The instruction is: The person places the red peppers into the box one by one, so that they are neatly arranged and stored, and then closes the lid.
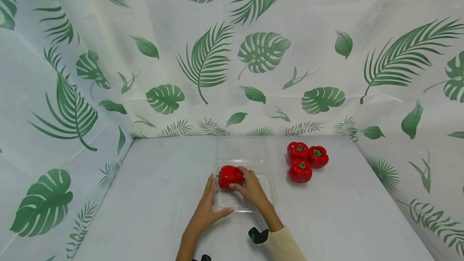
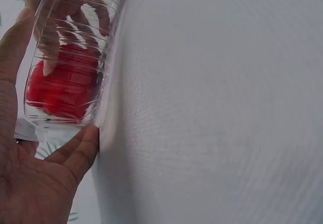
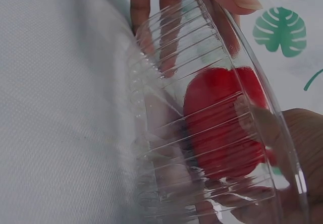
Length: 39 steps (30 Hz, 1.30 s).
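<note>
A red bell pepper (image 1: 230,177) lies on its side in a clear plastic clamshell container (image 1: 266,188), its stem toward the left wall. My right hand (image 1: 252,188) reaches in from the right and grips the pepper between thumb and fingers. Through the ribbed wall, the right wrist view shows the pepper (image 3: 222,123) with the thumb against it. Outside the container, my left hand (image 1: 208,206) rests at its left wall, fingers straight and thumb spread along the front edge. In the left wrist view, fingertips of the left hand (image 2: 40,183) touch the container's lower edge.
Three more red bell peppers (image 1: 300,171) stand close together on the white table (image 1: 163,196), right of the container. The container's lid (image 1: 241,150) lies folded back behind it. Leaf-printed cloth (image 1: 264,104) encloses the table at the back and sides.
</note>
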Motion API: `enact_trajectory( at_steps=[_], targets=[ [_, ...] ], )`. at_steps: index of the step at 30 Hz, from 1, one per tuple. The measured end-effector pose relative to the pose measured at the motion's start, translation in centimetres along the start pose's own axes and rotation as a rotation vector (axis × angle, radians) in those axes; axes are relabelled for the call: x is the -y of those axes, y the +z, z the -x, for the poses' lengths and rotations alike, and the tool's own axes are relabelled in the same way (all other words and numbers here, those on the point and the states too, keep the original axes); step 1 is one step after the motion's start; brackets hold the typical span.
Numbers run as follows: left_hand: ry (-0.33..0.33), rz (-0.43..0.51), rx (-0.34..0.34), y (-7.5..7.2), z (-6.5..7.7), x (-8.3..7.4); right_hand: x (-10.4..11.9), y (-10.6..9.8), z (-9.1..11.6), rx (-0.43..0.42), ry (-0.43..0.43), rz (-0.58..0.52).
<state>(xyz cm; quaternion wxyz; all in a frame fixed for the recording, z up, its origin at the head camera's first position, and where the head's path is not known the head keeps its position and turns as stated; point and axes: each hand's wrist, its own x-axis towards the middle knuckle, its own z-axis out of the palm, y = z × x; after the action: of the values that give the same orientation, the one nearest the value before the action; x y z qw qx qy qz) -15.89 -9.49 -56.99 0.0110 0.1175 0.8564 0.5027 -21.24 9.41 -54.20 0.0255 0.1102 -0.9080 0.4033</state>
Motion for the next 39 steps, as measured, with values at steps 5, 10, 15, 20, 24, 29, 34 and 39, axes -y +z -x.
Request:
enact_trajectory(
  at_steps=[5,10,15,20,24,29,34,39],
  targets=[
    [0.0,0.0,0.003,0.0,0.0,0.1,0.0,-0.1,0.1,0.008,0.005,-0.011],
    [0.011,-0.003,0.003,-0.1,-0.1,0.3,-0.2,-0.1,0.1,0.009,0.004,-0.018],
    [0.018,0.013,0.004,-0.1,-0.1,0.4,-0.3,-0.1,0.1,0.012,0.017,-0.033],
    [0.017,0.022,0.0,-0.1,-0.1,0.3,-0.4,-0.1,0.2,0.012,0.025,-0.032],
    [0.009,0.027,0.001,-0.1,0.0,0.2,-0.5,-0.5,0.3,0.013,0.045,-0.029],
    [0.002,0.021,-0.001,0.0,0.1,0.1,-0.3,-1.3,0.6,0.01,0.088,-0.03],
    [0.007,0.022,-0.005,-0.1,0.0,0.1,-0.1,-2.4,0.9,-0.025,0.117,-0.023],
    [-0.007,0.027,-0.004,0.0,0.0,0.1,-0.1,-3.9,1.0,-0.13,0.085,0.023]
  ],
)
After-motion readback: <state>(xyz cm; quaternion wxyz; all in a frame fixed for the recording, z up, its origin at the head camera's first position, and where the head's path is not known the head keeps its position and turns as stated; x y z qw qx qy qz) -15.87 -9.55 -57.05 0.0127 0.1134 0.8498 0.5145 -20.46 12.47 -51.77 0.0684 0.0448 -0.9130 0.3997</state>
